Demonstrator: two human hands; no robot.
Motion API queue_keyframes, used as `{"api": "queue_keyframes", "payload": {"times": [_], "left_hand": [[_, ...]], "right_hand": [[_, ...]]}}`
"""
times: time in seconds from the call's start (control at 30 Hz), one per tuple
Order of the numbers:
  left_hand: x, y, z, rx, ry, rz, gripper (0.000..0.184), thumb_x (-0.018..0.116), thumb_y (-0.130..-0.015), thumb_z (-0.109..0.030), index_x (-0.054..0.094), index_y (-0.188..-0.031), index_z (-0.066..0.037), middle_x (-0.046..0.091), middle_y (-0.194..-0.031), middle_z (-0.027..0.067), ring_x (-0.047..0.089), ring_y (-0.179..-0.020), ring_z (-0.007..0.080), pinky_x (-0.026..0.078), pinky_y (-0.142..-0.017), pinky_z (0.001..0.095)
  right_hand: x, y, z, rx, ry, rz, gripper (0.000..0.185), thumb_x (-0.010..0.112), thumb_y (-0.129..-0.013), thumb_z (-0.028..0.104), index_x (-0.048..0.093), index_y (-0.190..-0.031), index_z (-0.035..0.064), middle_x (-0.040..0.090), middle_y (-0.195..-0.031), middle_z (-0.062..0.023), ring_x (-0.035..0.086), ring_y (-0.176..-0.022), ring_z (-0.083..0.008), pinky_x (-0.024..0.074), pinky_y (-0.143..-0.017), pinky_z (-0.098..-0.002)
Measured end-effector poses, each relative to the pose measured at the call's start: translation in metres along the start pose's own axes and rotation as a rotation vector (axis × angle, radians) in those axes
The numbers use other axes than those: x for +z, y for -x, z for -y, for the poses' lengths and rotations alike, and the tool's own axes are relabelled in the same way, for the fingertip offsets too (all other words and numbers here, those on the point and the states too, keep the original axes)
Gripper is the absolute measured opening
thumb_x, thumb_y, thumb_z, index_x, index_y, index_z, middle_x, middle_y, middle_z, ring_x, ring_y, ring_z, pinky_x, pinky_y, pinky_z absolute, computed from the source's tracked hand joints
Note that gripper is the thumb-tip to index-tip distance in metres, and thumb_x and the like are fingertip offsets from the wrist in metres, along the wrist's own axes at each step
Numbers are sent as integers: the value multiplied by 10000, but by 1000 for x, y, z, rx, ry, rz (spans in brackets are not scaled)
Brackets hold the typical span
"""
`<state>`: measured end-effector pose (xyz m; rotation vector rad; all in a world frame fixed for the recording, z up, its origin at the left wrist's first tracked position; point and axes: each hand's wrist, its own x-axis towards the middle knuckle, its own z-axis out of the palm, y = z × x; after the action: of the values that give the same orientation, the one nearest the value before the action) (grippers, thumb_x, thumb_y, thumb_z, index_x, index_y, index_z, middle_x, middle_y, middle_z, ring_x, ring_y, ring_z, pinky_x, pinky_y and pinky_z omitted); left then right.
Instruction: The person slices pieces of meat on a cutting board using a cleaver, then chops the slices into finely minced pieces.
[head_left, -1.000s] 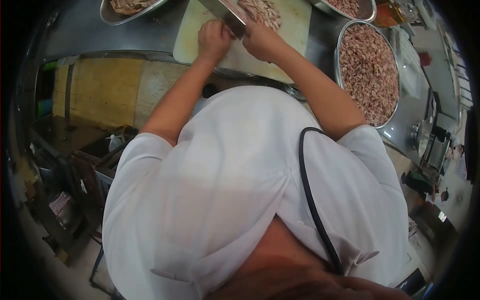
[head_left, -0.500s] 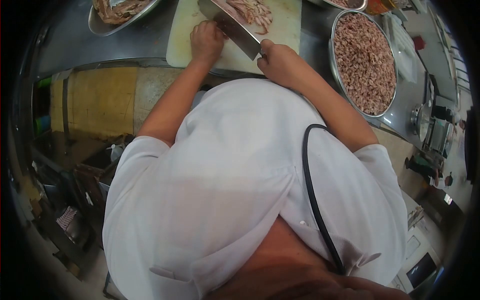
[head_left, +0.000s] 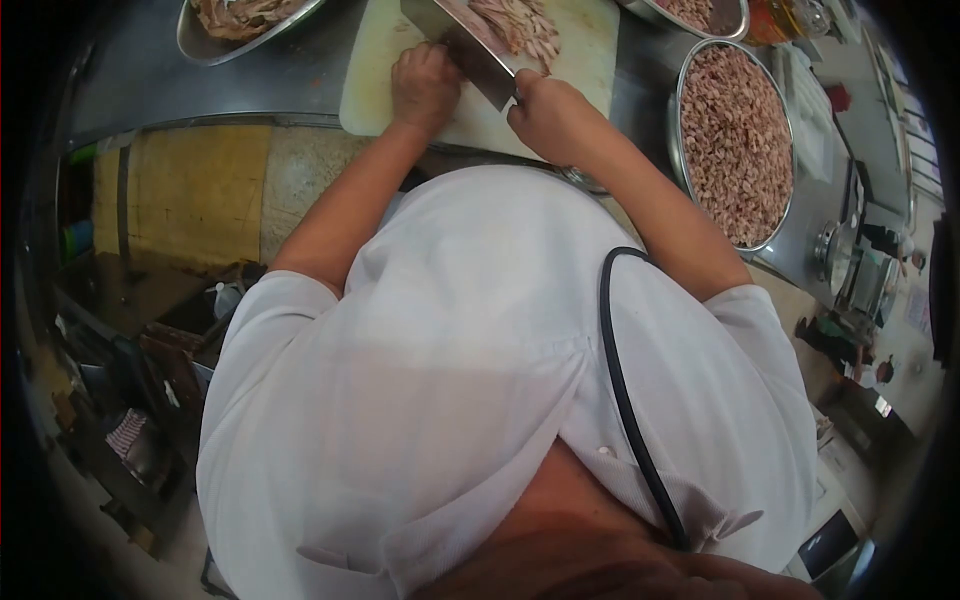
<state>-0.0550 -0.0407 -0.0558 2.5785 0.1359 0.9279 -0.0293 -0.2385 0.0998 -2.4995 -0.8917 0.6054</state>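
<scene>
My right hand (head_left: 552, 115) is wrapped round the handle of a broad cleaver (head_left: 466, 50), whose blade slants up and left over the white cutting board (head_left: 375, 85). Just left of the blade, my left hand (head_left: 427, 88) rests on the board with its fingers curled; what it holds down is mostly hidden behind the blade and fingers. Sliced meat (head_left: 518, 30) lies on the board beyond the cleaver, to its right.
A large oval tray of chopped meat (head_left: 735, 150) stands at the right, with another meat tray (head_left: 690, 12) behind it. A metal bowl (head_left: 248, 45) holding meat pieces is at the upper left. People (head_left: 850, 345) are far off at the right.
Over the last second my right hand has shifted right and slightly down with the cleaver. The blade now shows more of its flat side. My left hand stays curled on the board.
</scene>
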Motion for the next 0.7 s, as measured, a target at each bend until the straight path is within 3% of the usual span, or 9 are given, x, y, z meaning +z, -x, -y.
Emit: {"api": "queue_keyframes", "payload": {"times": [0.13, 0.23, 0.3, 0.43, 0.5, 0.57, 0.6, 0.63, 0.7], "left_hand": [[0, -2, -1, -17, -24, 45, 173, 674, -806, -119, 667, -972, -69, 680, -985, 117, 637, -898, 350, 505, -771, 482], [-2, -4, -2, 0, 9, -3, 157, 671, -807, -130, 662, -953, -73, 674, -985, 123, 631, -905, 353, 501, -786, 481], [-4, -4, -4, -35, 4, 62, 158, 669, -814, -142, 662, -955, -73, 672, -1009, 127, 627, -925, 358, 498, -825, 482], [2, -4, 0, -5, 2, 81, 177, 665, -827, -154, 666, -981, -66, 665, -1051, 142, 618, -959, 367, 490, -854, 487], [5, -1, 0, -29, -91, 63, 121, 680, -800, -159, 636, -885, -84, 642, -986, 117, 605, -912, 356, 486, -787, 504], [9, 2, 9, 26, 25, -21, 180, 677, -811, -162, 663, -962, -65, 648, -1050, 148, 601, -981, 377, 485, -853, 510], [9, 4, 12, 42, 29, -5, 202, 675, -827, -168, 663, -993, -53, 648, -1065, 165, 597, -1003, 385, 482, -880, 508], [10, 4, 16, 56, 33, 9, 225, 674, -843, -174, 664, -1025, -41, 648, -1080, 182, 594, -1025, 392, 478, -906, 506], [15, 3, 26, 42, 122, 71, 285, 676, -873, -185, 647, -1101, -16, 632, -1131, 212, 576, -1071, 416, 455, -952, 527]], "right_hand": [[-4, -14, 9, 56, 2, 41, 255, 555, -905, 161, 563, -1015, -69, 669, -857, -313, 664, -868, -480, 516, -834, -525], [1, -31, 14, 199, -43, 160, 323, 582, -918, 182, 581, -1131, -60, 702, -978, -297, 691, -944, -449, 539, -853, -513], [34, -47, -9, -8, 7, -87, 356, 585, -917, 198, 583, -1166, -56, 708, -967, -291, 698, -924, -447, 550, -846, -509], [27, -72, 1, 56, -22, -94, 380, 585, -906, 202, 595, -1201, -37, 713, -937, -284, 709, -880, -441, 571, -809, -495], [13, -67, 2, 146, -135, 78, 386, 579, -897, 197, 612, -1203, -34, 716, -894, -276, 722, -778, -415, 595, -700, -482], [15, -61, -9, 54, -154, 7, 377, 574, -893, 201, 633, -1180, -36, 716, -860, -259, 716, -667, -383, 588, -559, -462], [9, -53, -10, 116, -233, 94, 364, 575, -886, 194, 642, -1147, -52, 711, -852, -263, 714, -665, -382, 590, -564, -458], [0, -42, -10, 79, -229, 69, 338, 588, -878, 195, 645, -1116, -38, 707, -858, -273, 717, -735, -404, 595, -663, -468], [8, -33, -33, 30, -236, -35, 325, 594, -877, 196, 644, -1105, -30, 707, -871, -273, 716, -784, -411, 585, -713, -479]]}}
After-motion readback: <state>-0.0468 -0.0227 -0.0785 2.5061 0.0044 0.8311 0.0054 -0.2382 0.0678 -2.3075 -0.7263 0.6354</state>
